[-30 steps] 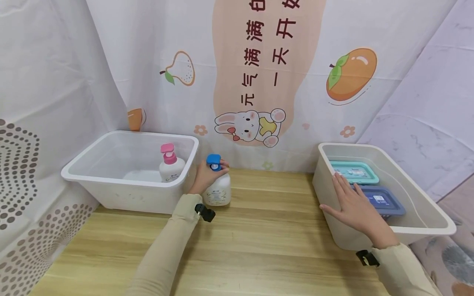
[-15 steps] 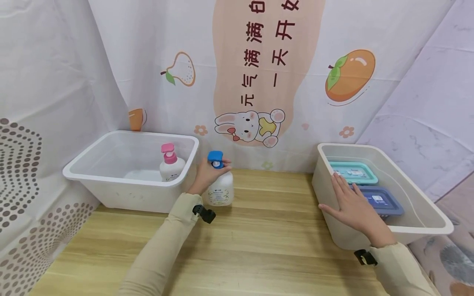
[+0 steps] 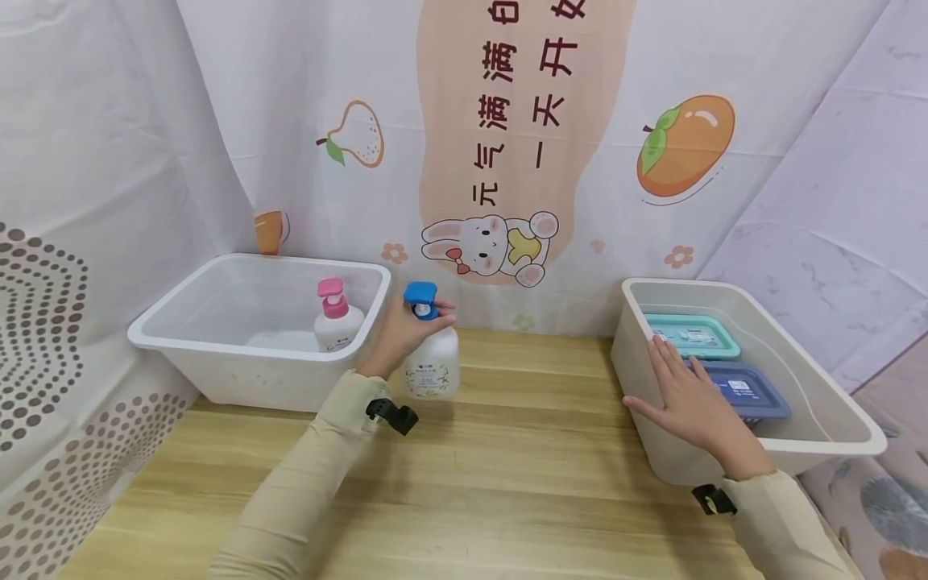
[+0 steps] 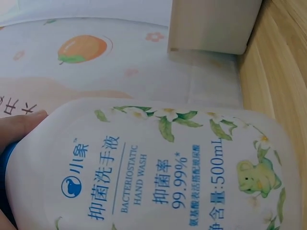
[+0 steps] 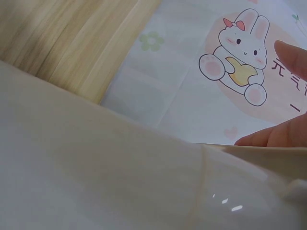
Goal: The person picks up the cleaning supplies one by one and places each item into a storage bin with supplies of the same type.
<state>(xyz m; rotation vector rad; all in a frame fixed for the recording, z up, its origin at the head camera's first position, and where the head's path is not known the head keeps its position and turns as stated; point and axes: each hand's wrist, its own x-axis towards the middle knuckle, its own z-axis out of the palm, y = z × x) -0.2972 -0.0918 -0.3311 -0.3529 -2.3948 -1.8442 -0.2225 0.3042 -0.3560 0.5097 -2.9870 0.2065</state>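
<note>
My left hand [image 3: 397, 338] grips a white hand wash bottle [image 3: 433, 369] by its neck, just under the blue pump head [image 3: 420, 293]. The bottle stays upright, close over the table beside the left tub. In the left wrist view, its label [image 4: 139, 167] reads hand wash, 500 mL, with green leaves and a small green elephant. My right hand [image 3: 689, 407] rests with straight fingers on the near left rim of the right tub [image 3: 656, 443]. The right wrist view has that tub's wall [image 5: 96, 163] in front, with fingertips [image 5: 273, 136] at its edge.
A white tub [image 3: 250, 383] at the left contains a bottle with a pink pump [image 3: 337, 329]. Inside the right tub lie a teal-lidded container [image 3: 696, 336] and a blue-lidded one [image 3: 743, 388]. A printed curtain [image 3: 602, 242] hangs behind the wooden table [image 3: 500, 475].
My left hand has raised the hand wash bottle slightly, and its label has turned more toward the front. My right hand has stayed at the tub's rim.
</note>
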